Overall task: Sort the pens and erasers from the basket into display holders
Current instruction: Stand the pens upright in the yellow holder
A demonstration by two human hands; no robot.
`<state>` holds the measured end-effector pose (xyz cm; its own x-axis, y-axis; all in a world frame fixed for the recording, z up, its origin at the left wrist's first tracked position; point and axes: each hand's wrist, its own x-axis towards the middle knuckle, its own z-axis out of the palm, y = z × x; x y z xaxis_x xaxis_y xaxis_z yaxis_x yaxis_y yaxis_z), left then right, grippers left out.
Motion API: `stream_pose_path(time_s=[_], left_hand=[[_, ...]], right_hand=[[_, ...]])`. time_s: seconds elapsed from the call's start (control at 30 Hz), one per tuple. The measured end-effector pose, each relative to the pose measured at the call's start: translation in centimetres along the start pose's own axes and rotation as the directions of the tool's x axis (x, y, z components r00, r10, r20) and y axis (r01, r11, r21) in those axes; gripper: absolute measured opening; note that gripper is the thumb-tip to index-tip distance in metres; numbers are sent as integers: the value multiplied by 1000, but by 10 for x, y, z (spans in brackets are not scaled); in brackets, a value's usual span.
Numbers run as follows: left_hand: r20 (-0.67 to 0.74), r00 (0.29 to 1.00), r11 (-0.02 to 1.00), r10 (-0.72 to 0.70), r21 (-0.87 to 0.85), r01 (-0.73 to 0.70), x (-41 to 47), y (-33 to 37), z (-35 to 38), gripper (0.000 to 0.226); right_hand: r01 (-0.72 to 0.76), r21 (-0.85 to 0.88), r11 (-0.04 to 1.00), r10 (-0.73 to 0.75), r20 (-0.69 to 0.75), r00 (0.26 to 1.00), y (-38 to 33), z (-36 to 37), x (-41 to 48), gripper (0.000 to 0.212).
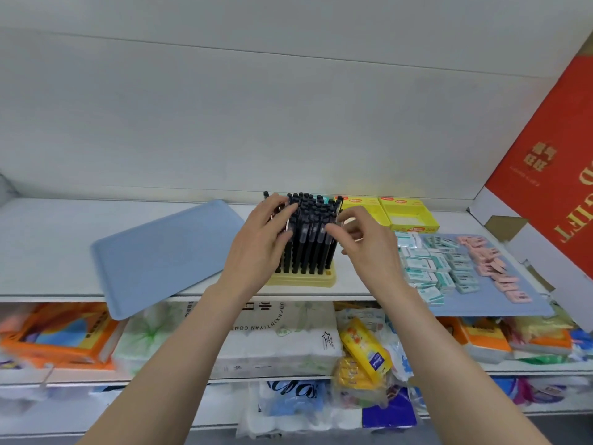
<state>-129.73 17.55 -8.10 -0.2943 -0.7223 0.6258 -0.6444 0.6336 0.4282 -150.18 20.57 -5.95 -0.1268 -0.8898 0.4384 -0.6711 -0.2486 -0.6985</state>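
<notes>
Shelf (48,245): left hand (260,239) flat on pens (313,232) (black); right hand (365,242) loose, empty.

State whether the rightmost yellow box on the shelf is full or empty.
Empty: the rightmost yellow box shows only its bare pale floor.

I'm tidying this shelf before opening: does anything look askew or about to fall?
Yes. The blue tray left of the pen holder lies at an angle, its near corner hanging past the front edge of the shelf. The erasers lie loose on the other tray, not in the yellow boxes.
</notes>
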Motion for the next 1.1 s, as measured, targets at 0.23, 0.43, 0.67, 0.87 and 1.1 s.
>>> stream_pose_path(time_s=[0.23, 0.43, 0.67, 0.87, 1.1], left_hand=[[-87, 914, 869, -396, -358, 343, -33, -5, -13, 64], [364, 725, 737, -584, -135, 662, -44, -22, 10, 103], [472, 713, 792, -519, -49, 609, -25, -34, 24, 77], [512, 722, 859, -466, 64, 508, -16, -45, 26, 84], [464, 749, 833, -472, -43, 551, -21, -36, 30, 102]], right_hand=[[-233, 139, 963, 207, 177, 962, 29, -17, 5, 69], [-194, 105, 975, 125, 463, 878, 26, -6, 24, 116], [-252, 71, 965, 183, 503, 844, 33, 12, 28, 94], [-275, 128, 953, 193, 443, 875, 40, 17, 13, 74], [-276, 125, 953, 199, 428, 881, 45, 12, 16, 80]])
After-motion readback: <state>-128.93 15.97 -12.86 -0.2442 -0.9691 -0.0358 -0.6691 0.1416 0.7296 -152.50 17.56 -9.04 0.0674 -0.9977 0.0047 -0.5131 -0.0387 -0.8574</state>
